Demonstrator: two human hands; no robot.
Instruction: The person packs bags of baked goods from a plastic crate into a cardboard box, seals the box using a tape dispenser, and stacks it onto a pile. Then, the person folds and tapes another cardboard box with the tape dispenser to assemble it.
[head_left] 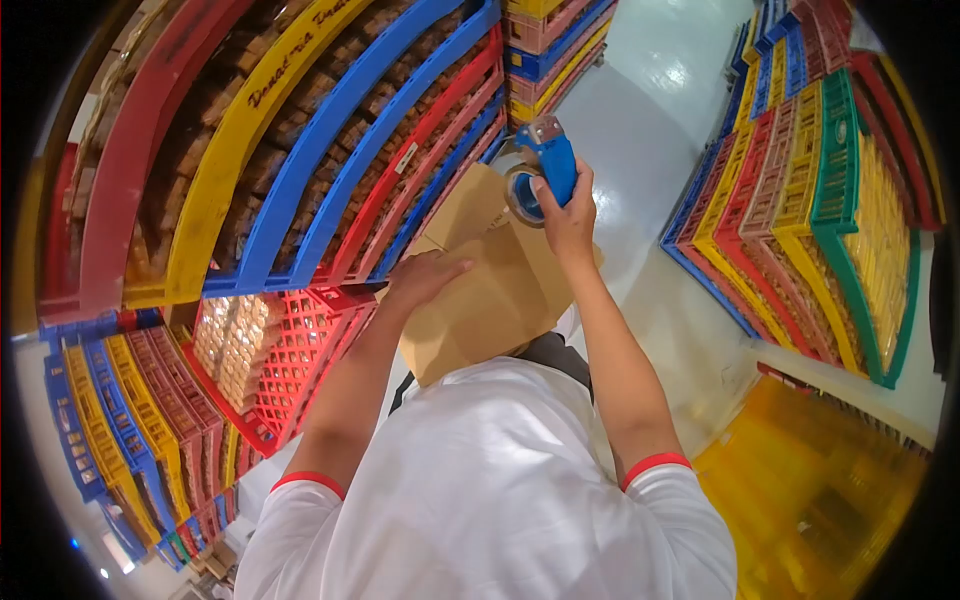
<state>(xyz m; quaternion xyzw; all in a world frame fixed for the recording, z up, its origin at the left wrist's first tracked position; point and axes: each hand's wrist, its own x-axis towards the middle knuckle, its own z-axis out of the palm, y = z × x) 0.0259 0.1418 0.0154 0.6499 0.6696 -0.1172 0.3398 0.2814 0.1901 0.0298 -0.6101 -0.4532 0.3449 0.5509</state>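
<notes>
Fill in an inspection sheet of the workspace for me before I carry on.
Surface: pale, glossy floor; whatever supports the box is hidden.
Job's things: cardboard box in front of the person; blue tape dispenser raised over its far right part.
Clutter: red lattice crate with wrapped goods, at lower left.
Grippers: bare hands; left hand lies on the box, right hand grips the dispenser.
Cables: nothing seen.
Surroundings: multicoloured crate stacks, left and right.
</notes>
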